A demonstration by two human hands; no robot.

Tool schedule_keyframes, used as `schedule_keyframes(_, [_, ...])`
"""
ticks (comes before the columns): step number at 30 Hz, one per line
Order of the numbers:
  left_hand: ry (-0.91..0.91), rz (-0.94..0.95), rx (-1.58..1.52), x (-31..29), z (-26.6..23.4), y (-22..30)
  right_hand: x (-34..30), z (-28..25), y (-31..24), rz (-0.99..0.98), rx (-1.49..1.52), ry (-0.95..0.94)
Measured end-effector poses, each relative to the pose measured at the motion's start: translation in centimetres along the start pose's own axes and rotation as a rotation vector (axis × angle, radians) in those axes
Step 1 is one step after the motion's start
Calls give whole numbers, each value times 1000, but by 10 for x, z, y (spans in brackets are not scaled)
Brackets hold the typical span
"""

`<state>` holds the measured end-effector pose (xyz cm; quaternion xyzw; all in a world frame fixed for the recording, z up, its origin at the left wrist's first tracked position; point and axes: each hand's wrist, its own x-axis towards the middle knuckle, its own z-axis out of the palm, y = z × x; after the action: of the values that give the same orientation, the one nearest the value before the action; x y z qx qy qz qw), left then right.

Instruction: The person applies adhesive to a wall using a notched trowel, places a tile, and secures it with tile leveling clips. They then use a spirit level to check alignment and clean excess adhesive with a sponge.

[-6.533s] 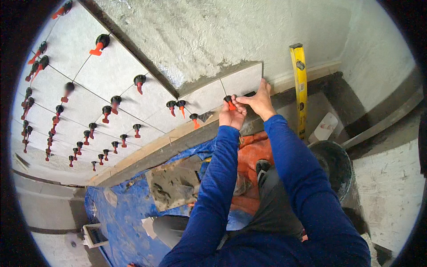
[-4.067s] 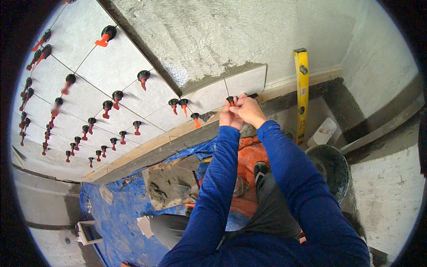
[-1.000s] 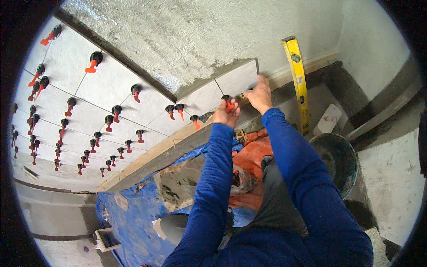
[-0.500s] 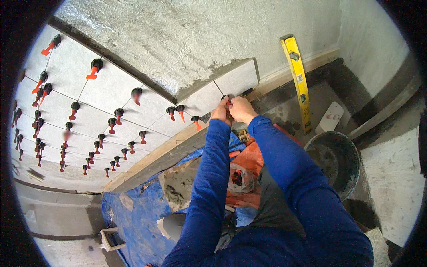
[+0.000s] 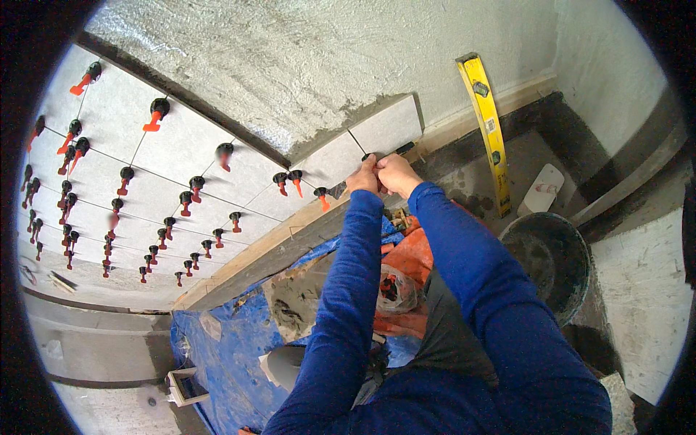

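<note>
My left hand (image 5: 365,177) and my right hand (image 5: 398,176) meet at the lower end of a joint between two light grey wall tiles. Fingers of both are pinched around a tile leveling clip (image 5: 367,156); only a bit of its black base shows, and the handle is covered by the fingers. Right of the joint is a small tile (image 5: 389,129), left of it another tile (image 5: 325,162). Nearest on the left stand more black clips with red handles, such as this leveling clip (image 5: 322,197).
A yellow spirit level (image 5: 484,130) leans against the wall at right, near a black bucket (image 5: 511,246) and a pale plastic piece (image 5: 541,190). Many clips stud the tiled wall at left. A wooden batten (image 5: 239,264) runs below the tiles; a blue tarp (image 5: 239,362) covers the floor.
Both hands stay at the same clip, with fingers shifted slightly; its red handle showed between them before and is now covered. The view has moved a little.
</note>
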<state>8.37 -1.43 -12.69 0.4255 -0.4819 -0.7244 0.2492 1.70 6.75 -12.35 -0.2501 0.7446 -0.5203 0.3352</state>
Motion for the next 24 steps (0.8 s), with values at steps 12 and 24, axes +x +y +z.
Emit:
schedule_keyframes(12, [38, -76, 28, -13, -1, 5, -14, -59, -10, -78, -409, 779])
schedule_keyframes(24, [-80, -127, -115, -20, -14, 9, -1, -57, -11, -168, -235, 686])
